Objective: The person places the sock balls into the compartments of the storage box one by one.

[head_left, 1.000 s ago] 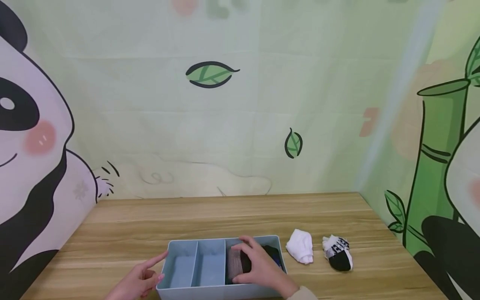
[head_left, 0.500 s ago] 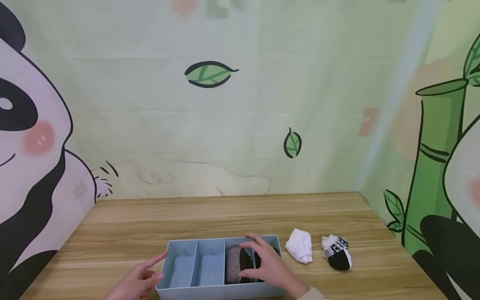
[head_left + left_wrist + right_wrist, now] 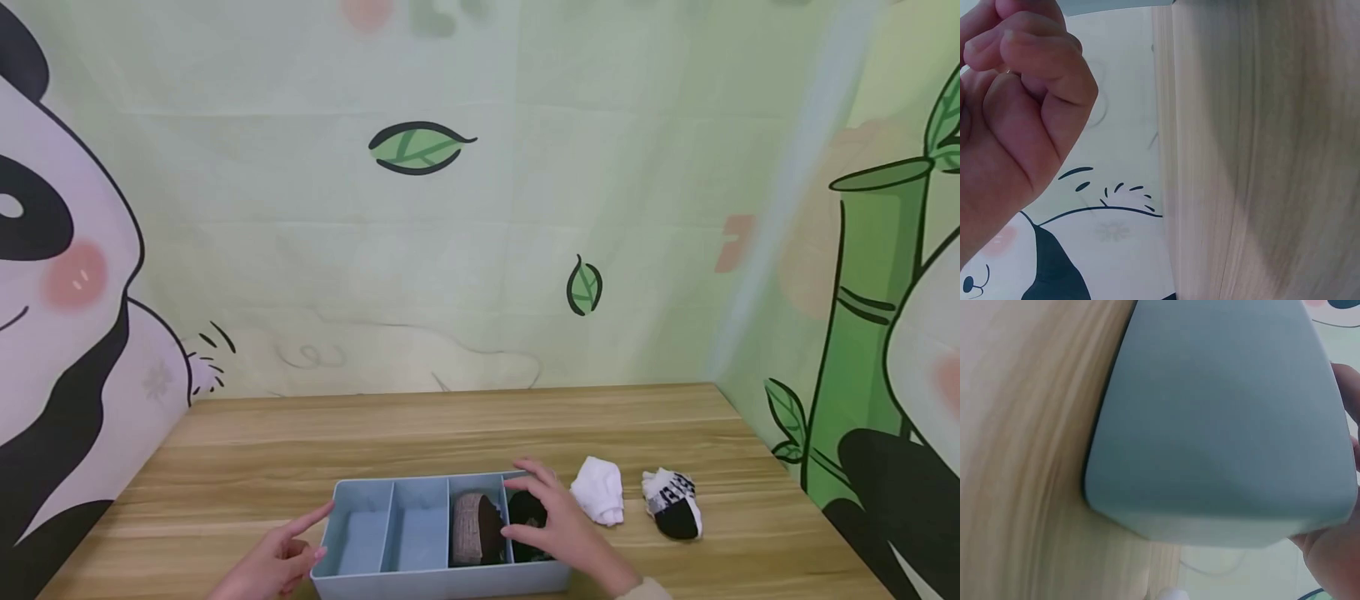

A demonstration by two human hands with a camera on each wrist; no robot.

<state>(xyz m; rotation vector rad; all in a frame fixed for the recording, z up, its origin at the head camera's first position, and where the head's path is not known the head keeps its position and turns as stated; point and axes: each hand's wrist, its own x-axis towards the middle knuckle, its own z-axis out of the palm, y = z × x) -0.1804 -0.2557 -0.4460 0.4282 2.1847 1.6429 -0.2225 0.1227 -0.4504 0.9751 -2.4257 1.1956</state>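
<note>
A light blue box [image 3: 442, 582] with several compartments stands at the table's front. My left hand [image 3: 273, 560] has its index finger extended to the box's left end and its thumb by the same wall; the other fingers curl inward. In its third compartment lies a rolled grey and dark brown sock bundle [image 3: 474, 529]. My right hand [image 3: 558, 521] is spread over the right end compartment, thumb and fingers apart, above a dark sock bundle [image 3: 525, 506] that it partly hides. In the right wrist view, the box's outer wall [image 3: 1222, 419] hides most of that hand.
To the right of the box lies a white sock bundle [image 3: 598, 490], and further right a white and black patterned sock bundle [image 3: 675, 506]. The two left compartments show bare floors. Behind the wooden table [image 3: 450, 425] hangs a green panda-print backdrop [image 3: 480, 250].
My right hand has drawn off the grey and brown sock bundle and shifted right, over the end compartment. The bundle now lies uncovered. My left hand has stayed at the box's left end.
</note>
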